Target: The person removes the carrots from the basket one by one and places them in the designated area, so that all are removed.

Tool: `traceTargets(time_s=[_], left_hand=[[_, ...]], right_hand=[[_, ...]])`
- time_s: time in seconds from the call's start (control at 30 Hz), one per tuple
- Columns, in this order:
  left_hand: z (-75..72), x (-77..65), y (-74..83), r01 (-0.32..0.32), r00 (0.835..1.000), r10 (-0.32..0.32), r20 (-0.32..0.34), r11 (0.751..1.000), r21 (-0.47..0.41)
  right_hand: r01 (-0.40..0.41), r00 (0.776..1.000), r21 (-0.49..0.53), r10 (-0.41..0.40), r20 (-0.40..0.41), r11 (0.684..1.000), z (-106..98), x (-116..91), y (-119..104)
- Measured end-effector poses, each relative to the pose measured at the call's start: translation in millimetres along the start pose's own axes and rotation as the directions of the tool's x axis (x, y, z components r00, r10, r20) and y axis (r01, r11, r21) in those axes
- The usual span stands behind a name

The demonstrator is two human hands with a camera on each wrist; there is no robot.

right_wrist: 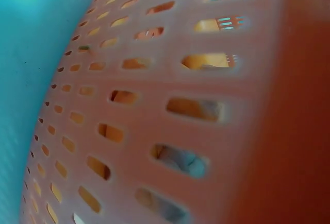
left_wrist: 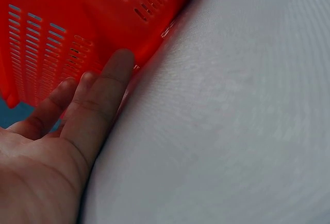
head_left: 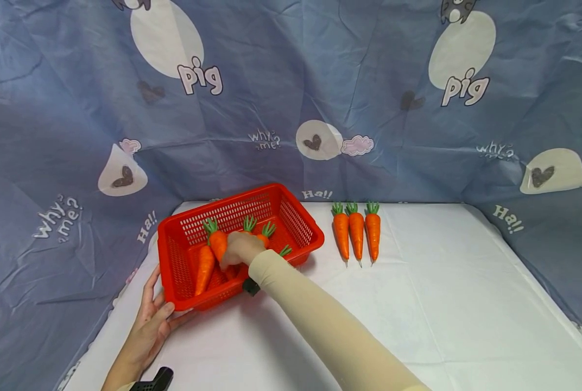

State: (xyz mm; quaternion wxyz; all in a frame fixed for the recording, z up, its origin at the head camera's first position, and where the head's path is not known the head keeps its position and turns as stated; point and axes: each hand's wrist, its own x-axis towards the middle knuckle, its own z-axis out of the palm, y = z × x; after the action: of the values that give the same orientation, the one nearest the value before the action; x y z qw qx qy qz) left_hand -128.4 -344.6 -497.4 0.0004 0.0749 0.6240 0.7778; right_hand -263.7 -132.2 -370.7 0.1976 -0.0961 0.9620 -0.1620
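A red slotted plastic basket (head_left: 241, 200) sits at the left of the table with several orange carrots with green tops in it. My right hand (head_left: 242, 248) reaches over the near rim into it and grips a carrot (head_left: 217, 243); its fingertips are hidden. Another carrot (head_left: 204, 269) lies in the left end of the basket. At the near left corner, my left hand (head_left: 149, 326) rests against the outside of the basket. In the left wrist view, the left fingers (left_wrist: 95, 105) are nearly straight along the basket wall (left_wrist: 67, 7). The right wrist view shows mostly the slotted wall (right_wrist: 149, 85) close up.
Three carrots (head_left: 356, 233) lie side by side right of the basket, green tops away from me. White cloth covers the table (head_left: 369, 315). A blue printed fabric (head_left: 252, 98) hangs behind and around it.
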Motion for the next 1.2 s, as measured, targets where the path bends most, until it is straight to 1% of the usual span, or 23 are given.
traceTargets(time_s=[0.13,0.17,0.27,0.37,0.47,0.5,0.7,0.77,1.03,1.1,1.2], left_hand=[[-0.7,0.0,-0.6,0.008,1.000,-0.008,-0.005,1.000,0.008],[-0.8,0.0,-0.6,0.010,1.000,-0.010,-0.005,1.000,0.011],[-0.7,0.0,-0.5,0.012,1.000,-0.012,-0.004,1.000,0.020],[-0.1,0.1,0.4,0.011,1.000,-0.011,0.002,1.000,0.025],[0.3,-0.1,1.6,0.013,1.000,-0.013,0.007,0.999,0.032],[0.4,-0.2,1.9,0.015,1.000,-0.015,0.008,0.999,0.033],[1.2,-1.2,3.1,0.020,1.000,-0.020,0.010,0.999,0.032],[1.2,-1.2,3.2,0.020,1.000,-0.021,0.011,0.999,0.032],[0.4,-0.8,1.6,0.003,1.000,-0.003,0.017,1.000,0.016],[0.3,-0.7,1.1,0.001,1.000,-0.001,0.015,1.000,0.013],[0.2,-0.6,0.7,0.001,1.000,-0.002,0.013,1.000,0.015]], right_hand=[[0.030,1.000,0.061,-0.030,-0.002,0.998,-1.4,1.5,4.3],[0.046,0.999,0.082,-0.046,-0.001,0.996,-3.6,-0.9,6.0],[0.067,0.997,0.148,-0.069,0.015,0.987,-5.9,2.6,10.1],[0.068,0.995,0.249,-0.085,0.058,0.966,-9.2,5.6,14.4],[0.055,0.989,0.351,-0.099,0.107,0.935,-13.1,6.3,18.4],[0.053,0.988,0.367,-0.103,0.118,0.929,-14.6,5.8,19.5],[0.057,0.977,0.431,-0.138,0.160,0.900,-20.0,5.8,24.3],[0.053,0.974,0.460,-0.148,0.172,0.887,-22.0,5.7,26.1],[0.052,0.965,0.550,-0.183,0.186,0.834,-31.5,0.7,36.7],[0.055,0.964,0.562,-0.192,0.186,0.825,-33.7,-0.7,39.8],[0.067,0.963,0.566,-0.202,0.179,0.821,-36.2,-0.8,44.2]])
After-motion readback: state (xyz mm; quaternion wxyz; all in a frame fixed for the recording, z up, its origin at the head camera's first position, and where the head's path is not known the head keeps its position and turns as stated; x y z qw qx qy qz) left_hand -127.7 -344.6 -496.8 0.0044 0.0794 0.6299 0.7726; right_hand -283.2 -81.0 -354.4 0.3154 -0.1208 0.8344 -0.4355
